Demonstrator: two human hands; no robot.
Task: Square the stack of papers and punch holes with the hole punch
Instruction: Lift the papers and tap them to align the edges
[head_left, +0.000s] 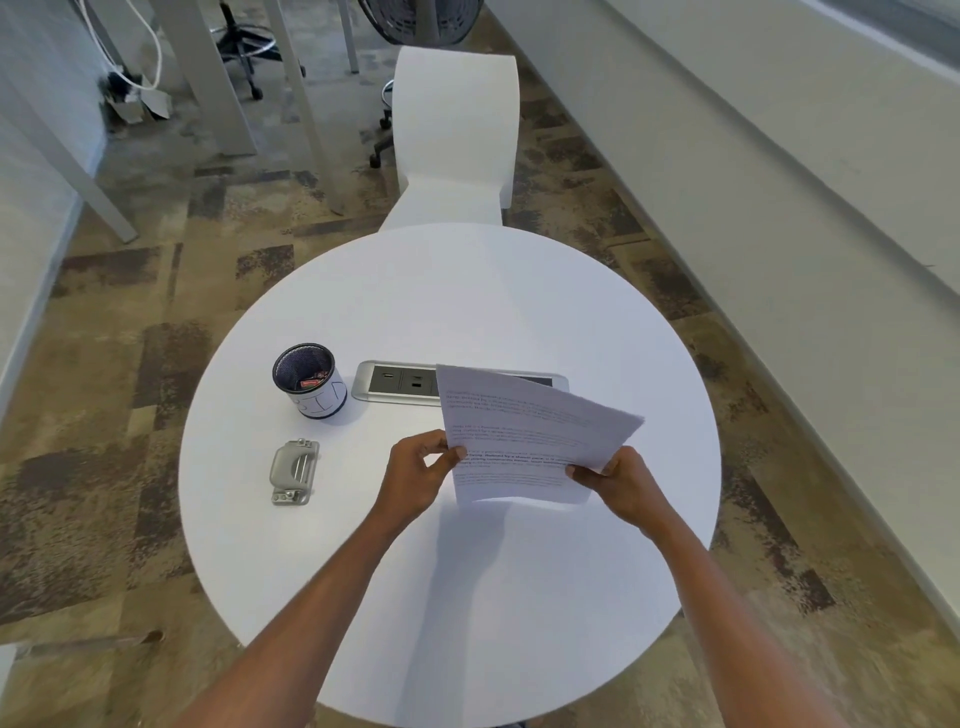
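Observation:
A stack of printed white papers (524, 431) is held upright over the round white table (467, 291), its lower edge close to the tabletop. My left hand (418, 475) pinches the stack's left edge. My right hand (621, 483) grips its lower right side. The top sheets fan slightly at the upper right corner. A grey metal hole punch (292, 472) lies flat on the table to the left of my left hand, well apart from the papers.
A dark mesh cup (307, 380) with small items stands behind the punch. A grey power outlet panel (400, 387) is set into the table, partly hidden by the papers. A white chair (454, 135) sits at the far side.

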